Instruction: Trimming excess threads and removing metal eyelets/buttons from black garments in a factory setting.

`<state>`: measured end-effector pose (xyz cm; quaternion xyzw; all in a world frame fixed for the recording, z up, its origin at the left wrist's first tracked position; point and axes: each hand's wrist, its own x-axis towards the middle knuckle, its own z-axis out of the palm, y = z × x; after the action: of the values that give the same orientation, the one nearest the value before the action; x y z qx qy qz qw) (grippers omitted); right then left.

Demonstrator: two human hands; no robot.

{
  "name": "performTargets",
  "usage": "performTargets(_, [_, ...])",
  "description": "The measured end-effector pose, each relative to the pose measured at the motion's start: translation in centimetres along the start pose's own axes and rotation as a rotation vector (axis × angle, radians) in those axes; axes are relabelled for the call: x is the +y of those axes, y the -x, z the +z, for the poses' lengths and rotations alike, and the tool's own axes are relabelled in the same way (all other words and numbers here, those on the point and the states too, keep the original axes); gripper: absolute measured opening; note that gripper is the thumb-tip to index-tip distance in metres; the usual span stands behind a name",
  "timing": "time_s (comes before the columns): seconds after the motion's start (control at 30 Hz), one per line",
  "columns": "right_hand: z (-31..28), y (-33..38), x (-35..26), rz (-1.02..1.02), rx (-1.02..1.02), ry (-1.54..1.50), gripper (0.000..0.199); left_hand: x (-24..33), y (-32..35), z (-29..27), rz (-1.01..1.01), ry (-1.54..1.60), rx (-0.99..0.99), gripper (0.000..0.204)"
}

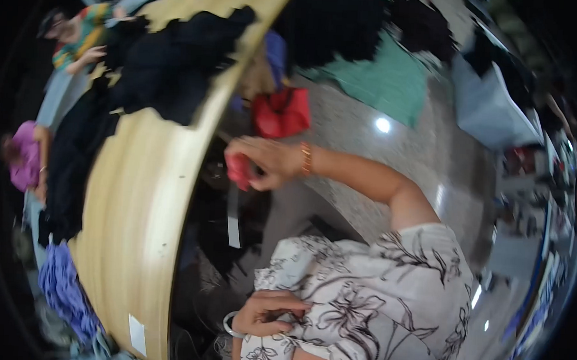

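Note:
My right hand (267, 161), with an orange-gold bracelet at the wrist, reaches past the table's edge and is closed around a small red object (238, 171). A flat pale strip (234, 222) hangs below it; motion blur hides the object's exact kind. My left hand (266, 314), wearing a white bangle, is close against my white floral shirt (354, 305). Its fingers are bent toward the thumb in a loose pinch, and what lies between the tips is too small to make out.
A long light-wood table (140, 186) carries piles of black cloth (171, 65). Purple cloth (68, 289) bunches at its far side, where two people work. A red bag (282, 112), green cloth (376, 78) and a pale bin (495, 102) are on the floor.

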<state>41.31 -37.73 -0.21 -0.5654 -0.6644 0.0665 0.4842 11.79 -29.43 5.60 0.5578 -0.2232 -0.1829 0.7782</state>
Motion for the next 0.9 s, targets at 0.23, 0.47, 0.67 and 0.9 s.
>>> performTargets(0.23, [-1.9,6.7,-1.5,0.094,0.176,-0.201,0.052,0.5,0.7,1.2,0.005,-0.013,-0.022,0.040])
performTargets(0.47, [-0.9,2.5,-2.6,0.224,-0.057,-0.013,0.048,-1.0,1.9,-1.3,-0.096,0.031,0.109,0.029])
performTargets(0.67, [-2.9,3.2,0.2,0.285,0.017,-0.027,0.051,0.7,3.5,-11.7,-0.287,-0.075,0.995,0.022])
performTargets(0.9, [-3.6,5.8,3.9,0.484,0.139,-0.161,0.050,7.9,1.6,-35.4,0.037,-0.308,1.462,0.030])
